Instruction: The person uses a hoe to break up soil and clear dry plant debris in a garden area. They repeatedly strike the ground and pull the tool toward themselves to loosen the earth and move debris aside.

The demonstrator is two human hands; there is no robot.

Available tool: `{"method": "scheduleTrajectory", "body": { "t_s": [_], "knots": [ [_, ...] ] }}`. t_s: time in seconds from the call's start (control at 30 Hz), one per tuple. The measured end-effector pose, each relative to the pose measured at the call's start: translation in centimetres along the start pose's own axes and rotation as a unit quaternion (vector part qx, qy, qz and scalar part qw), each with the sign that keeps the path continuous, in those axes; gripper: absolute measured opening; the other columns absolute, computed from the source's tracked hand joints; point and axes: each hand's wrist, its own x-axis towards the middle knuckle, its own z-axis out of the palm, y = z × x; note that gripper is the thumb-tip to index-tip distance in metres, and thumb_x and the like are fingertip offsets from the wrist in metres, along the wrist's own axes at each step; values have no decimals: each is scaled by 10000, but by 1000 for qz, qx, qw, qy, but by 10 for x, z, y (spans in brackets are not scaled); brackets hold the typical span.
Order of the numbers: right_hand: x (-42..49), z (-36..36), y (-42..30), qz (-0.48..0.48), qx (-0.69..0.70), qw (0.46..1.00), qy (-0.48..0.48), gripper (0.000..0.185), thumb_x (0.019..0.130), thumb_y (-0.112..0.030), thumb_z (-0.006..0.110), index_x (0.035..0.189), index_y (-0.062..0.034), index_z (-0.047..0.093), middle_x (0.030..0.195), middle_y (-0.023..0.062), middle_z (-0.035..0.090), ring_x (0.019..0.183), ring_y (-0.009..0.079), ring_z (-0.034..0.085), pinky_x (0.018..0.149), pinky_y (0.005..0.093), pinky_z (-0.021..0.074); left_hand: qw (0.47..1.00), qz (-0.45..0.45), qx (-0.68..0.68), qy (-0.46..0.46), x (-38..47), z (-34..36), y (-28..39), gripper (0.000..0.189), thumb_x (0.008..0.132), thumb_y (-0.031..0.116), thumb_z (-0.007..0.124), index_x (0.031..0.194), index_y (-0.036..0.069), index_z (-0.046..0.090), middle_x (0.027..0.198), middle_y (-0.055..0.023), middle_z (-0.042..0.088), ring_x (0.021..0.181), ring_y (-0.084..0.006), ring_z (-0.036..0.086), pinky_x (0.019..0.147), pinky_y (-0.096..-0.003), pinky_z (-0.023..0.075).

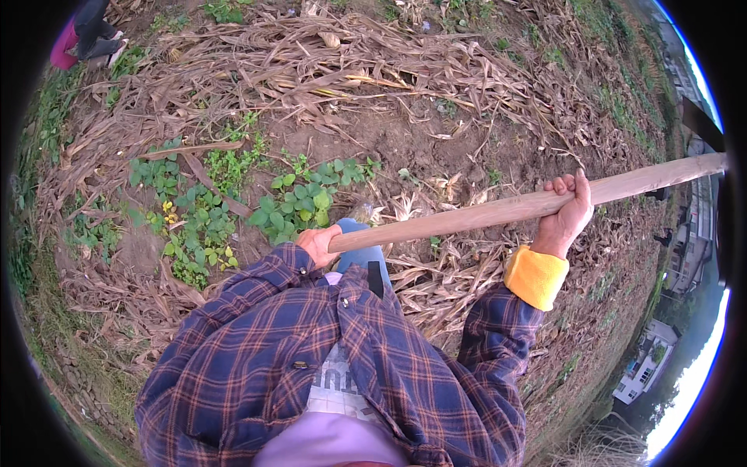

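A long wooden handle (455, 223) runs across the view, from near my waist up to the right rim. My left hand (318, 244) is wrapped round its butt end, close to my jeans. Farther along the shaft, my right hand (565, 213) holds it from below, with a yellow cuff (537, 277) at the wrist. A dark tool head (703, 125) shows at the handle's far end by the right rim. It is partly cut off, so whether it is a hoe or a mattock I cannot tell.
Dry corn stalks and leaves (280, 64) lie heaped across the ground ahead. Low green leafy plants (292, 204) grow in front to the left, beside bare soil (402, 140). Another person (96, 41) is at the upper left. Buildings (646, 362) stand beyond the field.
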Motion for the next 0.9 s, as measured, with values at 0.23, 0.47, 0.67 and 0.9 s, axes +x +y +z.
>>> {"method": "scheduleTrajectory", "body": {
  "t_s": [0.23, 0.47, 0.67, 0.9],
  "knots": [
    [55, 16, 121, 97, -25, 995, 22, 199, 854, -119, 537, 701, -79, 415, 598, 13, 412, 501, 116, 419, 500, 292, 411, 993, -116, 22, 12, -19, -11, -20, 243, 727, 241, 654, 891, 108, 533, 741, -151, 599, 733, -346, 595, 621, -419, 462],
    [-171, 5, 453, 542, -80, 831, 96, 102, 812, -58, 534, 763, -37, 448, 537, 55, 435, 421, 183, 452, 400, 353, 420, 855, -489, 71, -159, -273, -27, -91, 433, 806, 422, 507, 1163, 178, 524, 995, -189, 611, 926, -344, 591, 787, -393, 465],
    [-129, 8, 447, 645, -50, 762, -28, 147, 821, -88, 520, 704, -46, 441, 569, 73, 439, 503, 215, 474, 492, 396, 452, 819, -537, 88, -184, -223, -74, 20, 378, 805, 369, 527, 1098, 131, 508, 913, -223, 612, 862, -391, 593, 731, -445, 472],
    [-55, 30, 435, 671, 25, 741, -26, 121, 835, -86, 527, 762, -51, 436, 575, 45, 411, 511, 188, 440, 546, 397, 450, 870, -461, 113, -130, -112, -160, 149, 367, 658, 143, 644, 1002, 86, 530, 745, -192, 607, 741, -375, 599, 661, -425, 484]
  ]
}}
